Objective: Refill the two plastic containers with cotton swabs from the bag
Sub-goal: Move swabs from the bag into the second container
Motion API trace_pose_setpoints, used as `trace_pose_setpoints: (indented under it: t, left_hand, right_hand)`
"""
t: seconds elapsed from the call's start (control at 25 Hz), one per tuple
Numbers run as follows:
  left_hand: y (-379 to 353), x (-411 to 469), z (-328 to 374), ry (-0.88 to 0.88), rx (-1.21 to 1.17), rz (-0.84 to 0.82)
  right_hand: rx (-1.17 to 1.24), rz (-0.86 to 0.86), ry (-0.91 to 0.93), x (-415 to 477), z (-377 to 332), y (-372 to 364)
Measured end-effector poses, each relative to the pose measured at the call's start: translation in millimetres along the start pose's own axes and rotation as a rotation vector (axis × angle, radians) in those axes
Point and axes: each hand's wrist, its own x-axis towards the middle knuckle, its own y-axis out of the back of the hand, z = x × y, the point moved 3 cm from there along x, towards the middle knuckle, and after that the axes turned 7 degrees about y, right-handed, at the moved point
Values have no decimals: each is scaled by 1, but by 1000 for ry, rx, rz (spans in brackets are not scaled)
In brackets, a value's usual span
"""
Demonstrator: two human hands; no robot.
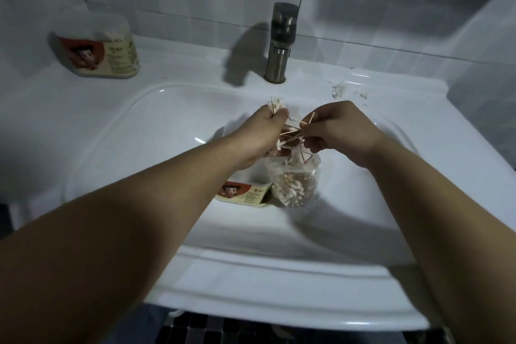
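My left hand [259, 134] grips a bundle of cotton swabs [275, 105], whose white tips stick up above my fist. My right hand [335, 128] pinches several loose swabs [296, 134] between the two hands. Just below hangs or stands a clear plastic bag [293, 184] full of swabs, its mouth open under my fingers. One plastic container [245, 193] with a red cartoon label sits in the sink basin, left of the bag and partly hidden by my left forearm. A second, matching container [97, 47] stands on the counter at the back left.
All of this is over a white sink [139, 126] whose steel tap [280, 45] rises at the back centre. Small white scraps [339, 89] lie on the rim right of the tap. Tiled walls close in behind and on the right.
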Motion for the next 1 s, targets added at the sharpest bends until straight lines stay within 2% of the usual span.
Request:
trace_pose_setpoints:
  t: [0.12,0.28,0.4,0.64,0.84,1.0]
  left_hand:
    - [-1,0,-1,11,-26,-20]
    - [-3,-2,-1,24,7,-64]
    - [-6,-4,-4,10,110,-149]
    - [-9,-10,-2,22,-12,-223]
    - [-9,-9,2,34,-36,-172]
    - [-9,-11,1,55,-64,-209]
  right_hand:
    - [-28,-17,-7,-1,0,1]
    - [-221,-92,23,-2,3,-2]
    - [-70,-4,58,-2,-1,-4]
    - [249,161,63,0,-5,3]
    - [326,219,69,2,-4,5]
    - [325,148,66,1,-4,2]
